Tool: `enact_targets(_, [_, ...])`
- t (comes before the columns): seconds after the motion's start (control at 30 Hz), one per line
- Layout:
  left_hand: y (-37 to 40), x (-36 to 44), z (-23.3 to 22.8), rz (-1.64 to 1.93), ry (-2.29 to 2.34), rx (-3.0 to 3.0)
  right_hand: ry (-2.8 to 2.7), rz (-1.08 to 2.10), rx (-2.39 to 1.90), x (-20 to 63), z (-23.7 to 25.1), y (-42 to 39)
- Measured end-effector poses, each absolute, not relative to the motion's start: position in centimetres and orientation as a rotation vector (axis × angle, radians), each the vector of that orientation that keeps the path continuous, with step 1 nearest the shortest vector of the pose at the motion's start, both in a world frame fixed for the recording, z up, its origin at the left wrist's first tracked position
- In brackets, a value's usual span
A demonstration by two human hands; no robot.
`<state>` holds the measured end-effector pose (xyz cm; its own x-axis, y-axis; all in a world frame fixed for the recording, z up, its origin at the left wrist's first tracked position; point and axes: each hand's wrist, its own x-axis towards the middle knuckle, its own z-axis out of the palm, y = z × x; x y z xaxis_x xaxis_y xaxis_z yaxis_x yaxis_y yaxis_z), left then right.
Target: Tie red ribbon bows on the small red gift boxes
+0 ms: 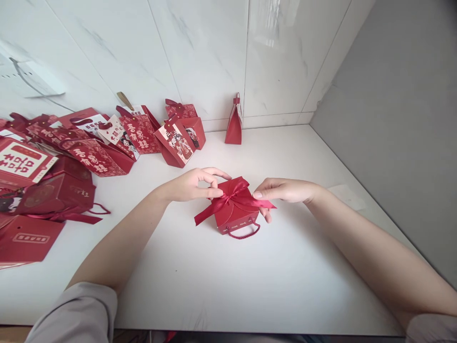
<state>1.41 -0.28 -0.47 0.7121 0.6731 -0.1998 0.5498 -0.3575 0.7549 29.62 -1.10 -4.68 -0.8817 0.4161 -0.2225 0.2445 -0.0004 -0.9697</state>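
On the white table [293, 286] sits a small red gift box [236, 216] with a cord handle facing the person. A red satin ribbon [233, 195] is tied in a bow on top. The left hand [194, 185] pinches one loop, the right hand [282, 190] the other tail. More red boxes [85, 147] crowd the left side by the marble wall.

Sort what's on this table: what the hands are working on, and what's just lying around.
In hand:
red gift box
ribbon bow, pinched by left hand and right hand

Lying about:
pile of red boxes and bags
lone upright red bag
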Motion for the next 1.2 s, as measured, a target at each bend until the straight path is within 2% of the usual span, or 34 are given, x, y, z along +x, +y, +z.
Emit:
enact_targets(0.77, [0.4,1.4,-1.3,0.159,0.878,1.931,-2.203,2.007,-0.633,29.5,-4.7,-1.4])
enact_targets(1.07, [0.6,1.2,-1.3,0.153,0.886,1.834,-2.078,1.771,-0.788,29.3,-3.4,-1.9])
enact_targets(1.2, [0.7,1.1,-1.4,0.142,0.894,1.81,-2.144,1.658,-1.008,28.6,-2.3,-3.4])
